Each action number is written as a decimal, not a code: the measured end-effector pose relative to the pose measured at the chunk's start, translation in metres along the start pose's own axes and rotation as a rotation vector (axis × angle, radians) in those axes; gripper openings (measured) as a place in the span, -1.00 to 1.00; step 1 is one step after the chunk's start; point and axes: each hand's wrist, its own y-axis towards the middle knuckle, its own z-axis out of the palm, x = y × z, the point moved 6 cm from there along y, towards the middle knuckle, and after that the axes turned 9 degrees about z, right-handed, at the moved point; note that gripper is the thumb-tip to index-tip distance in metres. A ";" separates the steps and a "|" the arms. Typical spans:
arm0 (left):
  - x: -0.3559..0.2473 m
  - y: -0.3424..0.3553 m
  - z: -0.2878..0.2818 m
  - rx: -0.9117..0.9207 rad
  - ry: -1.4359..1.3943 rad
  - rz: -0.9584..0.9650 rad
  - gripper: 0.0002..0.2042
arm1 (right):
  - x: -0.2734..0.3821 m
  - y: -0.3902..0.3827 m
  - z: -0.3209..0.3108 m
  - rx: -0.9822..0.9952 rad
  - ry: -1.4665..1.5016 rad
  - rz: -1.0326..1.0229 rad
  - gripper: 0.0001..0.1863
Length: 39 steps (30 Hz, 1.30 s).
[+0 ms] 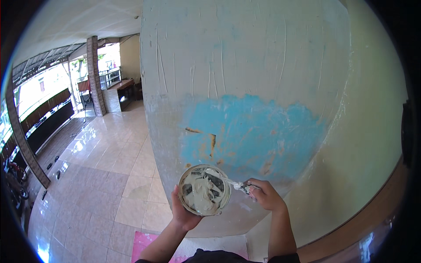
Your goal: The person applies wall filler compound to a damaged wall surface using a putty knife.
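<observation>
My left hand (183,215) is closed around the side of a round tub (229,198), holding it tilted so its inside shows. Pale, wet putty (202,195) is smeared within, with dark patches of the tub's bottom between. From the right, my right hand (265,195) grips a putty-coated putty knife (239,186), whose far end reaches over the rim into the tub. Just beyond stands a wall panel (245,65), whitish above with thin raised vertical streaks of putty. Lower down it bears a bare blue patch (256,125) with brown, chipped marks.
A pale green wall (364,114) meets the panel at the right, with brown trim (351,223) along its bottom. Glossy floor tiles (101,188) stretch away left, towards a pillar (94,74) and a dark fence. A pink mat (141,241) lies near my feet.
</observation>
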 end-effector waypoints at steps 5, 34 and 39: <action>-0.015 0.001 -0.005 0.041 0.024 -0.022 -0.16 | -0.006 0.022 0.022 -0.090 0.348 -0.141 -0.68; -0.017 0.014 -0.043 0.053 0.003 -0.066 -0.12 | 0.211 0.078 -0.137 -1.272 -0.635 -0.695 -0.54; -0.016 0.014 -0.044 0.034 0.037 -0.072 -0.12 | 0.194 0.085 -0.128 -1.238 -0.866 -0.477 -0.49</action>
